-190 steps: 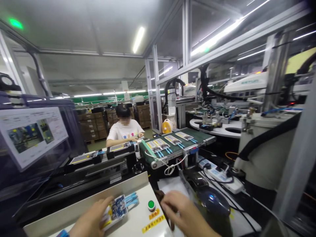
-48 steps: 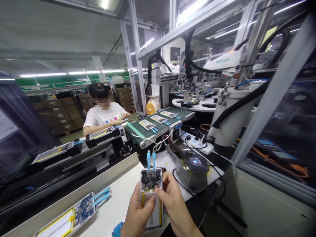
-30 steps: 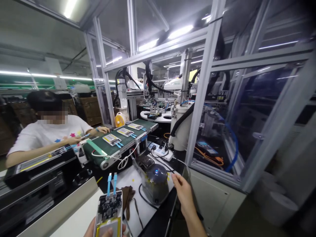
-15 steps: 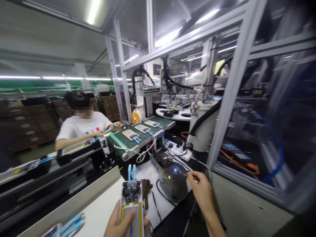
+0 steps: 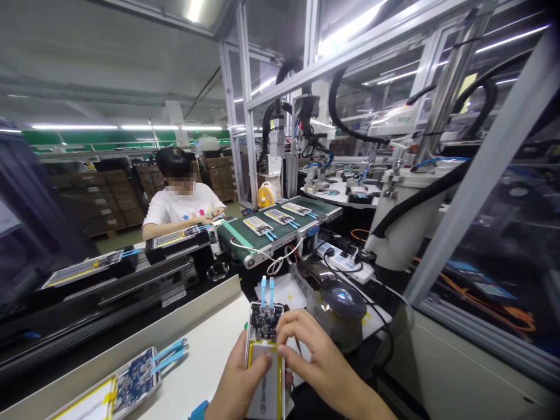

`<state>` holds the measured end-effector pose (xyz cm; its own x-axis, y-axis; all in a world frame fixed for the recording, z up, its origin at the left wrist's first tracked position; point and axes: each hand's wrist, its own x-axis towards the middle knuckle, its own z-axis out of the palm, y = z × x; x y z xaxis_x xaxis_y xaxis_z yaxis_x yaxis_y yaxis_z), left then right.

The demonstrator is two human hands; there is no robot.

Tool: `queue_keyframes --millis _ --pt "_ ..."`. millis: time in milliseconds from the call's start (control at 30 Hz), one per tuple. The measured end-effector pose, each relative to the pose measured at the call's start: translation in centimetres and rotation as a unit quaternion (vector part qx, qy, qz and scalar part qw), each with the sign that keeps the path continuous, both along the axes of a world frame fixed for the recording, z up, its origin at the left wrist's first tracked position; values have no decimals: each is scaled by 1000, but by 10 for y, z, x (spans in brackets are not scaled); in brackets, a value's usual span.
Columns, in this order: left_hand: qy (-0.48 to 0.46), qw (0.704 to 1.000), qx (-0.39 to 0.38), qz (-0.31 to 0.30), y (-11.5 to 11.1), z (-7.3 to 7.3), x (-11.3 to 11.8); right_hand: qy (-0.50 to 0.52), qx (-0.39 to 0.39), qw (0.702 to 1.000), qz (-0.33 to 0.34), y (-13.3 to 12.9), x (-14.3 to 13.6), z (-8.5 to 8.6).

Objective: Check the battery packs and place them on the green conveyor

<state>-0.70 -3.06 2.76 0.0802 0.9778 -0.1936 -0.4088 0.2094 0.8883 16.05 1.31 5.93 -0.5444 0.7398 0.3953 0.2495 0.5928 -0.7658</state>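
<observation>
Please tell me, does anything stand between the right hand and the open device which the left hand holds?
Nothing visible does: the right hand has its fingertips at the right edge of the open device.

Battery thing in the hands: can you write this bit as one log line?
left hand: holds battery unit | right hand: at its edge | other unit: on white tray

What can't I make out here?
All in the head view:
Anything the right hand pinches: hidden by its fingers.
Lower end of the held device: cut off by the bottom edge.
Near end of the other device, on the tray: likewise cut off.
What the seated person handles: too small, blurred.
</observation>
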Motion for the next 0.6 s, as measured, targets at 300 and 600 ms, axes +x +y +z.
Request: queue_keyframes --millis 300,600 --pt "25 999 32 -18 -1 5 0 -40 0 999 21 5 -8 -1" --pt "60 996 62 -10 2 -4 -2 -61 16 998 -1 4 -14 -4"
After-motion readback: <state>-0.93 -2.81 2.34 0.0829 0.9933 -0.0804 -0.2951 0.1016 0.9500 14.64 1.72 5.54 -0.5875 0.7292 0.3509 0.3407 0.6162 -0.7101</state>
